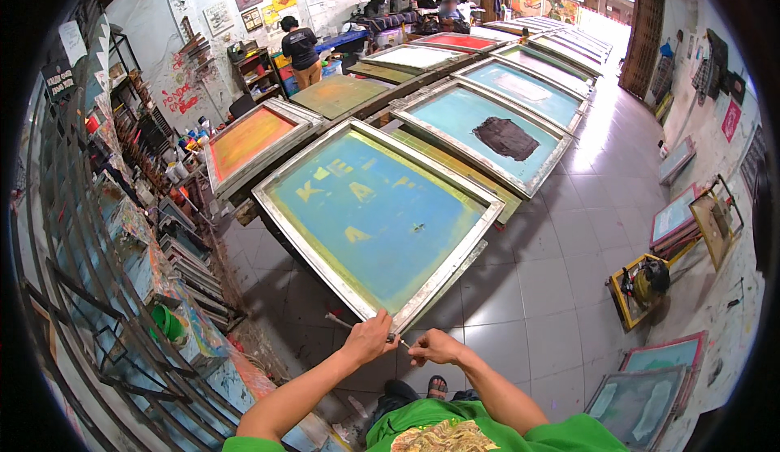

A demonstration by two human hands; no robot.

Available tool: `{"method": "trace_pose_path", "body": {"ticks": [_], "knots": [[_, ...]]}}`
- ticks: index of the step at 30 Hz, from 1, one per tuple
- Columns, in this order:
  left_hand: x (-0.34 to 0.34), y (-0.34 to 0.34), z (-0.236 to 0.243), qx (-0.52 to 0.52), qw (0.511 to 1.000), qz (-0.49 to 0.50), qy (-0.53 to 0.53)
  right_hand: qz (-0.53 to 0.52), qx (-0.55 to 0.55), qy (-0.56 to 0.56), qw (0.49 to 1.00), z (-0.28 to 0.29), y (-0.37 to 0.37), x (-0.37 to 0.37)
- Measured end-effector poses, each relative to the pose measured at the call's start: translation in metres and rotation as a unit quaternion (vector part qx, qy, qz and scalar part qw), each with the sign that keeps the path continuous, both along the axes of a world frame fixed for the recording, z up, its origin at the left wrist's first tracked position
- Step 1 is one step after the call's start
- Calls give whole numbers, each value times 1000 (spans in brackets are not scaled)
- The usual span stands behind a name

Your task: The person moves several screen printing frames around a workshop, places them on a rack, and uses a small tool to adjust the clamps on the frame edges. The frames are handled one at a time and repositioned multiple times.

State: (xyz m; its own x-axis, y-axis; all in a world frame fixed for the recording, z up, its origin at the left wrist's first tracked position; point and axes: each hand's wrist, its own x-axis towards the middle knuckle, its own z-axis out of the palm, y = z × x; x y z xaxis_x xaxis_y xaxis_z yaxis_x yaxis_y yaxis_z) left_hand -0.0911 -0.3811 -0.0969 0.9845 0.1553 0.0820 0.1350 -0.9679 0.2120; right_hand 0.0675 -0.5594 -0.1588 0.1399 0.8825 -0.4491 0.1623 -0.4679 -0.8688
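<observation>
A large screen frame (435, 275) with blue mesh and pale yellowish shapes rests at a slant in front of me. My left hand (370, 340) is closed on its near corner, beside a thin metal fitting (338, 321) that is partly hidden by my fingers. Just right of that corner, my right hand (432, 348) has its fingers curled at a small thin piece, perhaps a bolt, too small to make out. Below my hands show my sandalled foot (436, 388) and the grey tiles.
More framed screens (496, 76) stand in rows ahead. A tiled aisle (585, 208) runs along the right, with frames (674, 224) leaning by the wall. Metal bars (65, 273), a green bucket (166, 326) and paint containers line the left. A person (301, 52) stands at the back.
</observation>
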Motion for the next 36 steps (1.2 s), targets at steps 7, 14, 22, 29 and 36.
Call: {"method": "trace_pose_path", "body": {"ticks": [7, 14, 22, 29, 36], "knots": [[0, -1, 2, 1, 1000, -4, -3, 5, -22, -153, 988, 28, 3, -7], [0, -1, -2, -8, 1000, 3, -6, 14, -10, -50, 999, -4, 1, 1], [0, 0, -2, -11, 1000, 12, 6, -21, -25, -218, 975, 26, 3, -15], [3, -2, 5, -15, 1000, 11, 2, 1, -3, -37, 999, -1, 0, -3], [5, 1, -3, -9, 1000, -1, -15, -41, 9, -213, 976, 32, 2, -12]]}}
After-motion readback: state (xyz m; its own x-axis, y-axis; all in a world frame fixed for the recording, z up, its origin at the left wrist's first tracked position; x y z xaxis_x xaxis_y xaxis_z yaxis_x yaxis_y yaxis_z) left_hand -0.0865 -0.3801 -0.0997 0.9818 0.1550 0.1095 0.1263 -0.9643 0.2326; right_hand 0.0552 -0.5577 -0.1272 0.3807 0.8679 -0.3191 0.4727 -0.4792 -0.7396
